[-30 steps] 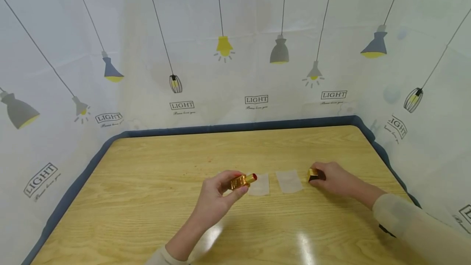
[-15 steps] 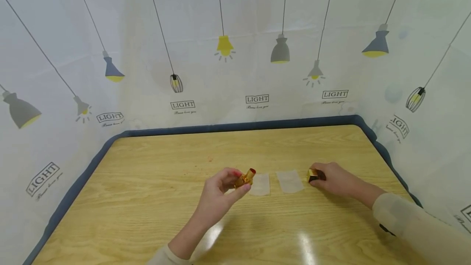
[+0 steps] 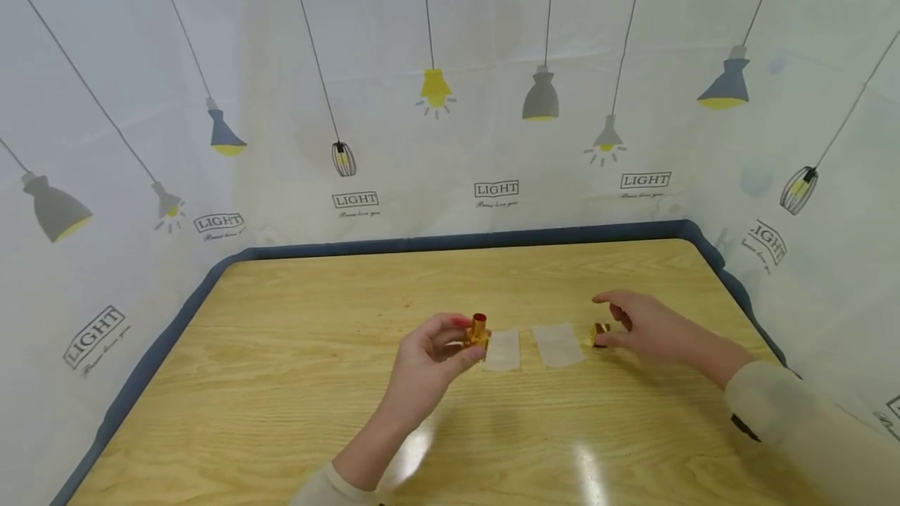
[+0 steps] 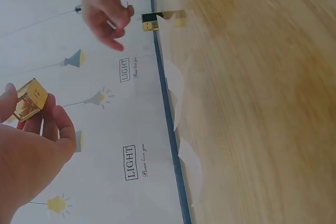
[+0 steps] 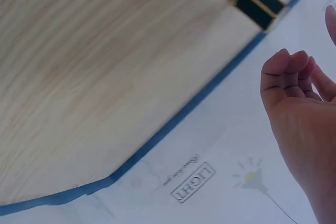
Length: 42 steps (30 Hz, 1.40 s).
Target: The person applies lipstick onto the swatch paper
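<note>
My left hand point(image 3: 436, 354) pinches a gold lipstick point(image 3: 478, 334) between thumb and fingers, above the table. The lipstick stands upright with its red tip up and its cap off; the left wrist view shows the square gold base point(image 4: 35, 93). The lipstick's cap point(image 3: 599, 335), gold with a dark band, stands on the table at the right. Beside it is my right hand point(image 3: 650, 330), holding nothing, its index finger extended and the other fingers bent loosely. In the right wrist view a gap shows between that hand point(image 5: 302, 100) and the cap point(image 5: 261, 4).
Two pieces of thin white paper point(image 3: 558, 345) lie on the wooden table point(image 3: 337, 404) between the hands, the left one partly behind the lipstick. Faint reddish marks point(image 3: 406, 304) show farther back. A blue-edged cloth point(image 3: 492, 239) printed with lamps surrounds the table.
The right hand has let go of the cap and drawn back slightly, fingers spread. The left hand has turned the lipstick from tilted rightward to upright.
</note>
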### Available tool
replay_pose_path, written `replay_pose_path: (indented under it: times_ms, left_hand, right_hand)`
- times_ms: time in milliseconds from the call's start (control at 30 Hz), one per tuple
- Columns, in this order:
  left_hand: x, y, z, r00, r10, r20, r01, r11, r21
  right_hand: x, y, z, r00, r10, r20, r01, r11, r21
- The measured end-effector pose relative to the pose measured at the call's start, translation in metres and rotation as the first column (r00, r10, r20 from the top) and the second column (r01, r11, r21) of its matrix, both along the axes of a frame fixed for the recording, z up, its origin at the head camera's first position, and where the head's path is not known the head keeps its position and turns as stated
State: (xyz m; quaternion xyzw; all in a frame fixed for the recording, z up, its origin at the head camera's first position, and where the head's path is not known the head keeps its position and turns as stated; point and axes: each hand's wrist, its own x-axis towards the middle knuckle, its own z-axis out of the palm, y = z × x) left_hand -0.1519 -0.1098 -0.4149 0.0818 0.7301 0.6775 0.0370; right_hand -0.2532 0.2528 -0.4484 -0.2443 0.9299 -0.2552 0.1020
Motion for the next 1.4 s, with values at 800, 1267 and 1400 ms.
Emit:
replay_pose_path:
  times_ms: [800,1267,1400]
  left_hand:
    - [0.008,0.023,0.009,1.000,0.003,-0.031,0.000,0.996,0.093]
    - [0.016,0.041,0.006,0.998,-0.056,0.020,0.051,0.976,0.214]
    - [0.016,0.036,0.005,0.988,-0.154,-0.009,0.152,0.959,0.240]
  right_hand:
    - [0.077,-0.103,0.047,0.995,0.051,-0.082,-0.092,0.769,-0.633]
    - [0.094,-0.128,0.047,0.975,-0.010,-0.223,-0.168,0.624,-0.763]
    - [0.095,-0.129,0.047,0.944,0.004,-0.330,-0.265,0.606,-0.750]
